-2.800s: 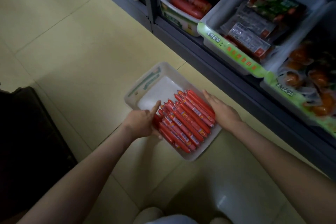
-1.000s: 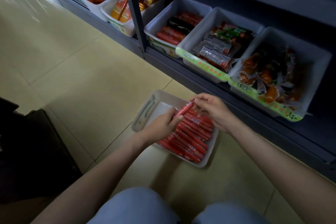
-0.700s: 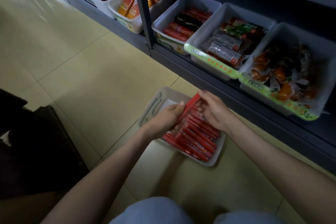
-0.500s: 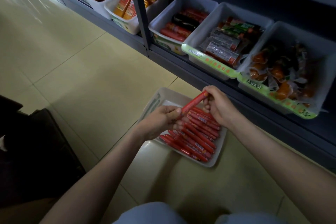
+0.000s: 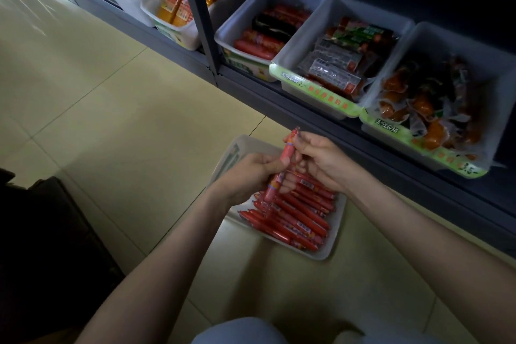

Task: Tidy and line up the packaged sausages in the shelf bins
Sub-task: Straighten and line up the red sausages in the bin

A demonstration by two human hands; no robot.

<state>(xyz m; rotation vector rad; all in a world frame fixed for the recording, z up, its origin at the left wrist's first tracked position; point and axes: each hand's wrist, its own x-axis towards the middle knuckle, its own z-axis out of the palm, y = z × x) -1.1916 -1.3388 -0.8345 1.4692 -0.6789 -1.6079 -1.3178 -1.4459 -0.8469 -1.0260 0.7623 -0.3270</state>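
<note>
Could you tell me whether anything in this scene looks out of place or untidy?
One bin of red sausages sits on the floor, not on the shelf. Both hands, left and right, hold one sausage above it. The far-right shelf bin is a jumble.

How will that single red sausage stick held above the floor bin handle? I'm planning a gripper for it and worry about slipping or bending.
The sausage stick spans both hands, left hand low and right hand high, without sagging, so it is probably fairly stiff. Its glossy wrapper suggests it could slip. Being round and thin, it would likely roll if laid alone on the bin floor.
</note>
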